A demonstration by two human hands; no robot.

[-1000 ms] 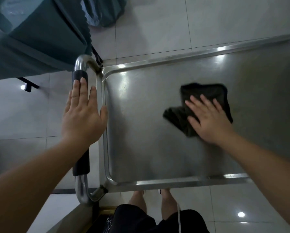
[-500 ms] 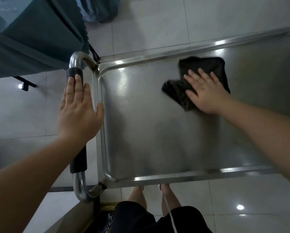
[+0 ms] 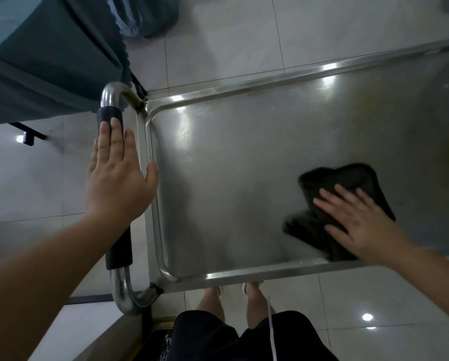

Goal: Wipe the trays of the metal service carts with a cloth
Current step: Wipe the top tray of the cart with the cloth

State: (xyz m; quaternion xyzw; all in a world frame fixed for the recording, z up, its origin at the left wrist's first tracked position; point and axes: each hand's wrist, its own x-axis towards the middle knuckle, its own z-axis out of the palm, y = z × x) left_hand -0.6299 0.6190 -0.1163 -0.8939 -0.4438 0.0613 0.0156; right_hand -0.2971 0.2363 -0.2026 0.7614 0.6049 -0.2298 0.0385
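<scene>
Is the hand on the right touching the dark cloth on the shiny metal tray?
Touching. The head view shows the right hand lying flat, fingers spread, on the dark crumpled cloth, pressing it onto the steel tray.

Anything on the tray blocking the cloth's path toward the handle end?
Nothing visible. The right hand presses the dark cloth flat near the tray's front rim; bare steel runs from it to the handle, where the left hand rests.

The tray (image 3: 244, 178) is brushed metal, smooth with a dull shine – its rim is brighter. The cloth (image 3: 348, 183) is dark, soft and matt. The handle (image 3: 108, 99) is polished metal with a matt black grip (image 3: 119, 250).
</scene>
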